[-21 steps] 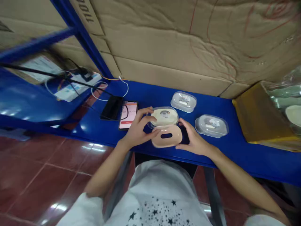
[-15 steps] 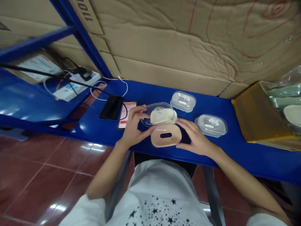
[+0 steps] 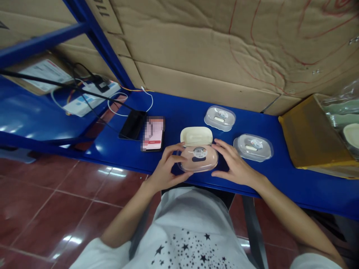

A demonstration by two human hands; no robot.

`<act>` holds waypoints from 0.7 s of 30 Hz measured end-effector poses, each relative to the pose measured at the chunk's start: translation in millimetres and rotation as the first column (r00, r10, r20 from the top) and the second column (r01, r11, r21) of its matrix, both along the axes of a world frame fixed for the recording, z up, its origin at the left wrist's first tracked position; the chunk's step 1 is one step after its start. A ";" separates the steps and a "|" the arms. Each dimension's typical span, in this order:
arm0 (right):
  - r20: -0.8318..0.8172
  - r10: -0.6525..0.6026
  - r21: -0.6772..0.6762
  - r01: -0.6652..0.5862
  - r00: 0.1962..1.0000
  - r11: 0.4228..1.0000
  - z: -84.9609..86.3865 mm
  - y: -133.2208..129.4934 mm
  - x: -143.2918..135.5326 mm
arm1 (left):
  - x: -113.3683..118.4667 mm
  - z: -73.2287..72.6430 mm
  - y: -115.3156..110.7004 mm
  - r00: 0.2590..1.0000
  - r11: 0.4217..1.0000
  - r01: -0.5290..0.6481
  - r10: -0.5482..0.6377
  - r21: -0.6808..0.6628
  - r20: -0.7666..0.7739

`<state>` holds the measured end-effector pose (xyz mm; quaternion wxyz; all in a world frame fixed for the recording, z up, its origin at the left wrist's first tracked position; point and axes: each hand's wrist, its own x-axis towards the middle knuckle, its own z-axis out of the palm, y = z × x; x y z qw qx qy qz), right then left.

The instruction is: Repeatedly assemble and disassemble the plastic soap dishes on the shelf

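Observation:
A clear plastic lid (image 3: 200,152) with a round label lies over a pinkish-beige oval piece (image 3: 190,164) that has a dark slot. My left hand (image 3: 169,163) grips the lid's left edge between thumb and fingers. My right hand (image 3: 234,163) is beside the right edge, thumb and fingers apart; whether it touches the piece is hard to tell. Just behind the lid sits a cream oval dish (image 3: 196,135).
Two lidded clear containers (image 3: 220,118) (image 3: 253,147) stand behind and to the right. A phone (image 3: 153,134) and a black object (image 3: 131,124) lie left. An open cardboard box (image 3: 304,132) holding dishes stands at the right of the blue table (image 3: 213,183).
The clear lid moved with my left hand from over the cream dish toward me and right, onto the pinkish-beige piece. My right hand stayed nearly in place.

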<state>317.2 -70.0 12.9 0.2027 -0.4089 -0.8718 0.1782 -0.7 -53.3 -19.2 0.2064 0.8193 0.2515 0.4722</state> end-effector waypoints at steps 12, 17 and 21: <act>-0.106 -0.002 -0.005 0.002 0.994 1.000 -0.2 20.6 -2.5 | 1.2 4.4 16.0 0.961 0.963 -0.267 0.268 0.033 -0.062; 0.054 0.077 0.035 -0.079 0.996 0.996 1.6 16.5 -19.4 | 1.3 18.0 59.8 0.889 0.912 -0.405 0.411 0.073 -0.202; 0.113 0.102 0.020 -0.104 0.988 0.994 0.2 12.2 -18.8 | 1.5 24.0 83.5 0.826 0.893 -0.451 0.414 -0.006 -0.383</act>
